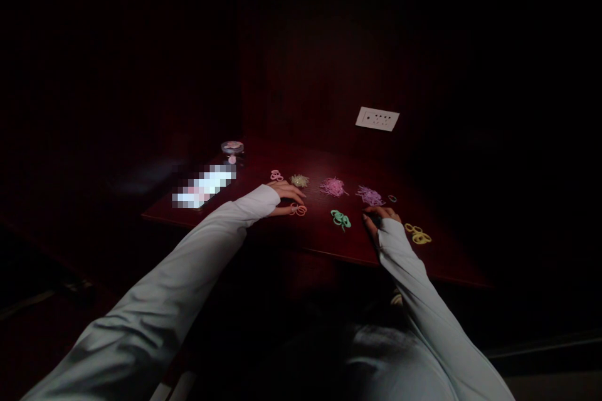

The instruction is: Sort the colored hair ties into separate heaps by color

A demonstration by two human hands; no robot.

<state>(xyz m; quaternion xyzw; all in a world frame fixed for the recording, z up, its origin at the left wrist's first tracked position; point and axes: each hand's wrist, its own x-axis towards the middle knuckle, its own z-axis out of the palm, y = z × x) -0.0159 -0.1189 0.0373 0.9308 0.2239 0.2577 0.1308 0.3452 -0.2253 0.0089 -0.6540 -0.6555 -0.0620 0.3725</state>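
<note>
On a dark red tabletop (305, 235) lit only in its middle, small coloured hair bands lie sorted into separate little groups. Near the left of that lit patch the left hand (285, 195) lies low over the wood, its fingers stretched toward the right and loosely spread, the tips touching a few orange rings (298, 209) that lie flat just under them; whether any ring is pinched between the fingers is too small to tell. Over on the right, the right hand (379, 218) rests with its fingers curled down onto the surface, and what, if anything, it grips cannot be made out. Both arms wear pale long sleeves.

Between the two hands sits a cluster of green rings (340, 218). Just right of the right hand lies a group of yellow rings (418, 234). Farther back runs a row of heaps: pink rings (276, 175) at the left, then a pale yellowish tuft (300, 180), a pink heap of thin bands (333, 187) and a purple heap (369, 195), with a single small ring (392, 198) beside the purple one.

At the far left of the tabletop stands a small round lidded container (232, 148), and near it lies a bright blurred rectangle. On the dark wall behind, a white socket plate (377, 118) shows.
</note>
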